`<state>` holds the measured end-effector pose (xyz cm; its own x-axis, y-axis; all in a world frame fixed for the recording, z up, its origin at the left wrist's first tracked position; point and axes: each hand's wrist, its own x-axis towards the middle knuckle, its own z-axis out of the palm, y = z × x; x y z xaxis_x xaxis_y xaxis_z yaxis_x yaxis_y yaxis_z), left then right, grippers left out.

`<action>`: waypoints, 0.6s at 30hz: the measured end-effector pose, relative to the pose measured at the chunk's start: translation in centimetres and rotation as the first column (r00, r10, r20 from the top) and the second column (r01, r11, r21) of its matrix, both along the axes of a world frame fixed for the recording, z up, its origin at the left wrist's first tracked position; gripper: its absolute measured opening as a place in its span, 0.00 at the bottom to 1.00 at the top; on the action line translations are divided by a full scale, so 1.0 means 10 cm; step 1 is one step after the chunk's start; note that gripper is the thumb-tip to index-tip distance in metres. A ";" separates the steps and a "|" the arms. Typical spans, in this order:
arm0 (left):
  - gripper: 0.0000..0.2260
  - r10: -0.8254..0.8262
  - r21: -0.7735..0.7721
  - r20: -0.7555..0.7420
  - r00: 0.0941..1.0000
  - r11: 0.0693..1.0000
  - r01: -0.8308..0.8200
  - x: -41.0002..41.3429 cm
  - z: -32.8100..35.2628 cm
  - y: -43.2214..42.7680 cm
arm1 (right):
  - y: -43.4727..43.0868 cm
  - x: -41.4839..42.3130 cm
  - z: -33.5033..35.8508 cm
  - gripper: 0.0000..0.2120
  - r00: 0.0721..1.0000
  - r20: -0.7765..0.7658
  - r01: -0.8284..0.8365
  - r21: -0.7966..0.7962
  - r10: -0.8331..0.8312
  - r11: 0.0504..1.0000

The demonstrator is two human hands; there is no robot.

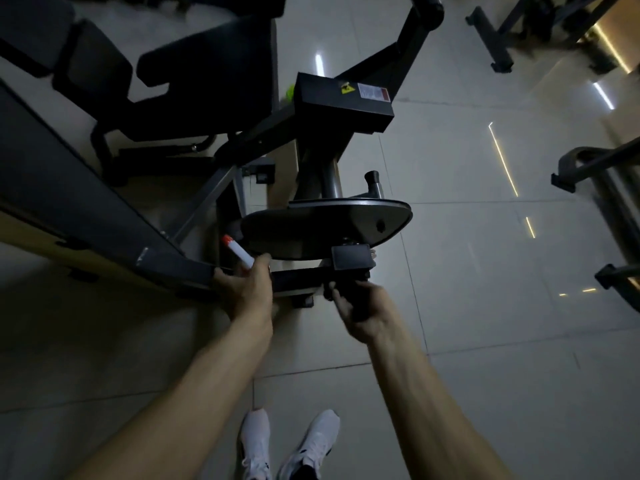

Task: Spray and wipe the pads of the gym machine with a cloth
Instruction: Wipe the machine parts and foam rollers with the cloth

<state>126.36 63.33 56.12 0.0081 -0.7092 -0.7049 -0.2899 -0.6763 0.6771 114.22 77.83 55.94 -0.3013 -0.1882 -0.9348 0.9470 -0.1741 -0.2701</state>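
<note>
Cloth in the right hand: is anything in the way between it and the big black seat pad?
Yes. The round plate and the frame behind it sit between the cloth in the right hand and the seat pad farther back. Reaching around them looks needed.

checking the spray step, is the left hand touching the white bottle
Touching. The head view shows the left hand gripping the lower end of the white bottle, its orange tip sticking out beyond the hand.
</note>
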 end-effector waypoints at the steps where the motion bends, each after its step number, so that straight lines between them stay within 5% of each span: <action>1: 0.47 -0.036 -0.003 -0.004 0.999 0.999 0.036 -0.03 0.01 -0.08 | 0.02 -0.08 0.08 0.13 0.999 -0.051 -0.005 0.019 0.006 1.000; 4: 0.49 -0.148 0.018 0.035 0.988 0.989 0.147 -0.16 -0.05 -0.26 | 0.15 -0.28 0.32 0.12 0.974 -0.222 0.051 0.055 -0.038 0.997; 8: 0.35 -0.195 0.030 0.099 0.976 0.981 0.193 -0.19 -0.26 -0.37 | 0.36 -0.47 0.56 0.21 0.902 -0.431 0.047 0.106 0.003 0.993; 11: 0.20 -0.194 0.010 0.171 0.966 0.981 0.195 -0.14 -0.30 -0.37 | 0.44 -0.41 0.76 0.25 0.897 -0.429 -0.099 0.047 0.110 0.994; 14: 0.20 -0.193 -0.020 0.173 0.966 0.980 0.200 -0.02 -0.07 -0.30 | 0.46 -0.23 0.98 0.25 0.885 -0.432 -0.191 0.002 0.173 0.982; 18: 0.09 -0.287 -0.233 0.095 0.953 0.924 0.301 0.11 0.59 -0.10 | 0.56 -0.08 1.35 0.24 0.918 -0.387 -0.113 -0.060 0.081 0.992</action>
<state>127.44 62.30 61.97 -0.1916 -0.8349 -0.5160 -0.4942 -0.3721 0.7857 113.44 83.42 69.45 -0.6100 -0.3037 -0.7319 0.7868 -0.1224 -0.6049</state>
